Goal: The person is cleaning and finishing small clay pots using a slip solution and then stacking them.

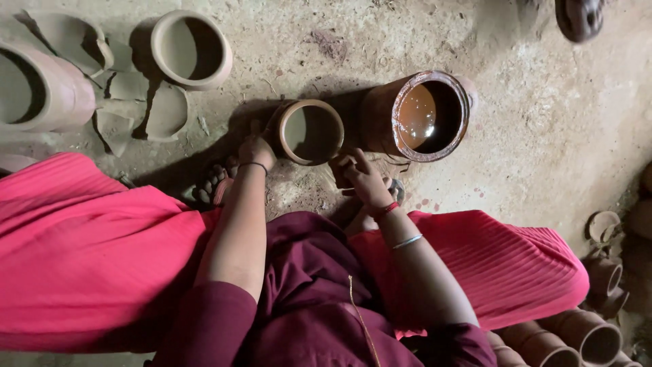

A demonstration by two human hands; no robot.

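From the head view I look straight down on both forearms, which extend forward from maroon sleeves across a pink pleated garment (88, 251) toward a small unfired clay pot (311, 132) standing on the dirt floor (543, 136). The pot sits upright with its mouth open toward the camera, directly between the two hands and just beside a larger brown-glazed vessel (421, 115) holding dark liquid, on its right. The left hand (256, 151) lies at the pot's left wall with the wrist bent slightly down; its fingers are curled against the pot's side, and I read this as a closed hold on the wall, though the fingertips are hidden in shadow. A thin dark band circles that wrist. The right hand (363, 178) rests near the pot's lower right edge, palm turned downward, fingers bent inward around something small and pale; I cannot tell what it is, nor whether the hand touches the pot. Red thread and a metal bangle (407, 241) sit on the right forearm, which angles inward from the elbow. A sandalled foot (212, 185) shows just left of the left wrist. Further unfired pots (191, 49) and broken shards (146, 112) lie well apart at upper left, and more small pots (591, 333) cluster at lower right
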